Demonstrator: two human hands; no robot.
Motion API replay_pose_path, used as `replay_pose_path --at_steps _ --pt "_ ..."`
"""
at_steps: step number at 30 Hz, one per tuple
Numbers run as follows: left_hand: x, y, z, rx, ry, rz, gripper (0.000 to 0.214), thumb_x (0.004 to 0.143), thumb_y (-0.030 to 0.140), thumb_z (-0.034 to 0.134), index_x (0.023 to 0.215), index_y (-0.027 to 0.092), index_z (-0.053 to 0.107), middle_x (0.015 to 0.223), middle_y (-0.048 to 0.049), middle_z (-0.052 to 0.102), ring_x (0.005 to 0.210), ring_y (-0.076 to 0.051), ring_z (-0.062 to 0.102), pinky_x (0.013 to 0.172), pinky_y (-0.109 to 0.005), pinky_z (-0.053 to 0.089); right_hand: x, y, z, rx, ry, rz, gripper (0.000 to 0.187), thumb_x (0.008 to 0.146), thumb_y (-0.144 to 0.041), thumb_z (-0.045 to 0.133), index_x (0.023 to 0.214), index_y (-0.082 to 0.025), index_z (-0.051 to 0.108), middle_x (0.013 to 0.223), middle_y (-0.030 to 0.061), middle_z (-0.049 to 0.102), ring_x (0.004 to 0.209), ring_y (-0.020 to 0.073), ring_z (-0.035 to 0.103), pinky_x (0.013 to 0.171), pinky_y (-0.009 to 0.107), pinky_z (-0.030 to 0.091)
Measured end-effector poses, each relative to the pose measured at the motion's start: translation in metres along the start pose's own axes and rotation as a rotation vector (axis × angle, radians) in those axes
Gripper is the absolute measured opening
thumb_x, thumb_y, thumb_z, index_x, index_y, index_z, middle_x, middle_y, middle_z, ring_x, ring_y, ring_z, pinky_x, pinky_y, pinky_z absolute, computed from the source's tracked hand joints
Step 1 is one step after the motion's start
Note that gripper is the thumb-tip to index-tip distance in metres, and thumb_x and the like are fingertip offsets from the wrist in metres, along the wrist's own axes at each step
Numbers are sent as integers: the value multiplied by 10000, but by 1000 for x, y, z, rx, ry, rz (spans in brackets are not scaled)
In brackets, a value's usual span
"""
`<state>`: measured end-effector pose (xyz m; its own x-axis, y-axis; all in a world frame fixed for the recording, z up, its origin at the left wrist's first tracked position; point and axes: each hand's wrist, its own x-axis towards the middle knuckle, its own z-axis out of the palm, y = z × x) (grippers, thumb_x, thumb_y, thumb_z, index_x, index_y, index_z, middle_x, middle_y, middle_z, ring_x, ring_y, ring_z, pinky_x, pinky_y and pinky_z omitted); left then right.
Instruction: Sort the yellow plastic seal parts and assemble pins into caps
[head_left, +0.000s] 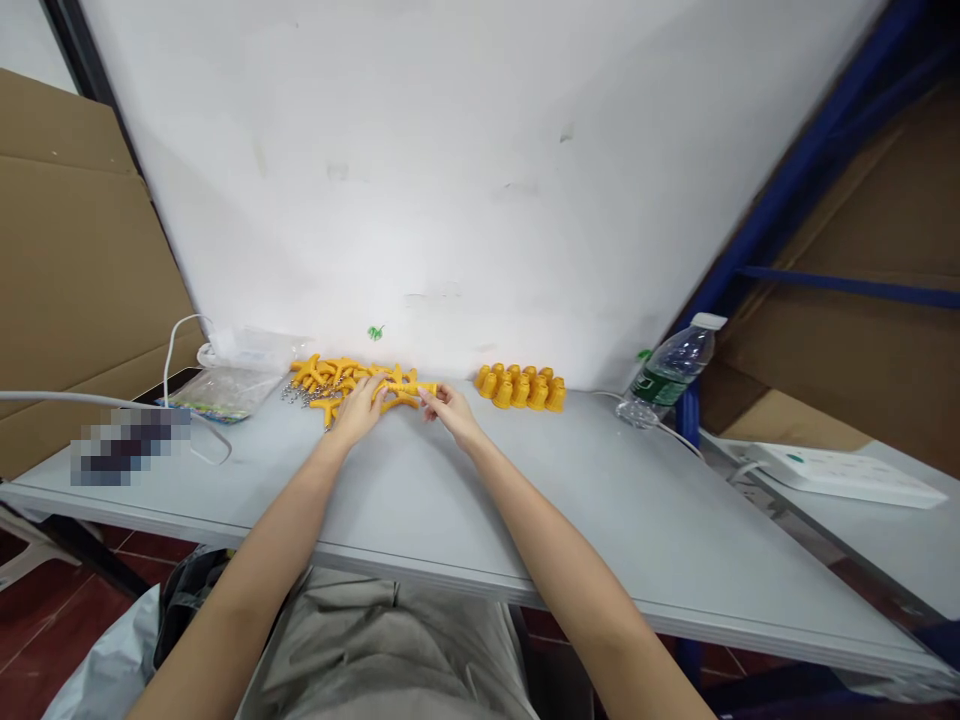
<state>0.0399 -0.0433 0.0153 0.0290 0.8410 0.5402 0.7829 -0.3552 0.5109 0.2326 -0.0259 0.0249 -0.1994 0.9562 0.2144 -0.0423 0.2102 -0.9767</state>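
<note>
A small yellow piece (416, 387) with a slim stem lies between my hands, near the back of the table. My left hand (360, 408) has its fingers closed round the left part. At the right end, my right hand (452, 414) pinches the piece between thumb and fingers. Beside and behind my left hand spreads a pile of yellow branching pieces (307, 370), with silver ball chains (298, 394) along its left side. Several yellow cup-shaped pieces (519, 390) stand grouped to the right of my right hand. My fingers partly cover the held piece, so its full shape is hidden.
On the left are clear plastic bags (238, 390), a white cable (169, 365) and a blurred dark object (127, 448). A water bottle (664, 375) leans by the blue rack post (686, 415) on the right. Farther right lies a white power strip (844, 472). A white wall (465, 200) rises behind.
</note>
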Motion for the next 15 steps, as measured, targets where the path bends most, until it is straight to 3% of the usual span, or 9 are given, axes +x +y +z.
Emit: replay_pose_path --at_steps 7,10,15 --pt "2 0 -7 83 95 23 435 958 259 373 1355 189 537 1193 -120 609 1092 -246 609 932 -360 484 1 5 -2 -13 -177 31 493 672 -668 681 776 -202 559 711 1 623 606 150 608 638 315 493" --pt "4 -5 -6 59 114 40 422 953 262 393 1335 184 554 1182 -120 631 1109 -247 609 960 -371 479 3 10 -3 -165 -187 -102 393 730 -556 676 865 -207 556 780 19 643 678 167 608 673 328 497" --pt "6 -13 0 30 121 -9 378 937 300 448 1253 160 604 1225 -128 658 1135 -274 614 992 -426 475 2 12 -8 -710 -60 -419 258 832 -268 554 1077 -188 554 1094 124 656 952 240 614 840 396 465"
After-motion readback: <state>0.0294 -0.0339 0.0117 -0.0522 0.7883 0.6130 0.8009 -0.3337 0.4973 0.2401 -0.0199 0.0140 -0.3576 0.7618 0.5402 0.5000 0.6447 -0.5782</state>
